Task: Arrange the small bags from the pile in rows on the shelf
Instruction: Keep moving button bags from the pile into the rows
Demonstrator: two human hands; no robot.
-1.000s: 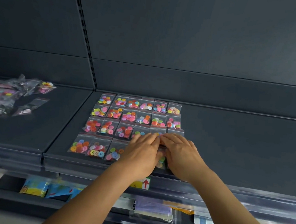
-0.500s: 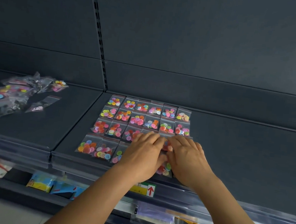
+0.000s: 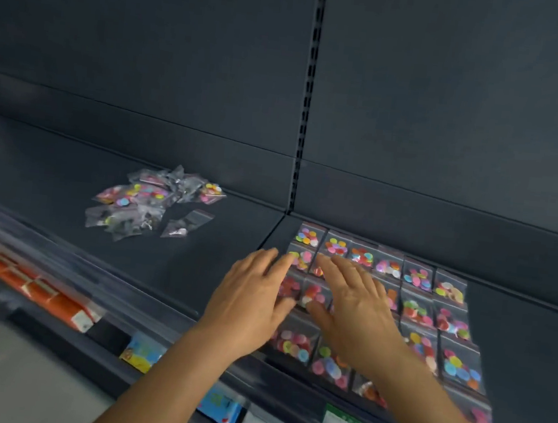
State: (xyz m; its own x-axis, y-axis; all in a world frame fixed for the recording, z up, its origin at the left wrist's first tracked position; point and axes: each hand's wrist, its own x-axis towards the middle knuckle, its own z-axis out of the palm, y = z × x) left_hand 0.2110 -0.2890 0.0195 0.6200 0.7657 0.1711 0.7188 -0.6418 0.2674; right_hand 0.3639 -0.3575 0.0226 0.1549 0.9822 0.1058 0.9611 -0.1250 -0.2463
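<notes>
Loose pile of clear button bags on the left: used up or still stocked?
Still stocked: loose pile of clear button bags lies heaped, unsorted.

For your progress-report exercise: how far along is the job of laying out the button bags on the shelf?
Done: several rows of bags lie flat on the shelf. In hand: nothing is held; the left hand and right hand are open over the left part of the rows. Left: the pile waits to the left.

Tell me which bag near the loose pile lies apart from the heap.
The lone small bag just right of the pile of bags: it lies flat by itself on the shelf, nearly empty, while the others are heaped and overlapping.
</notes>
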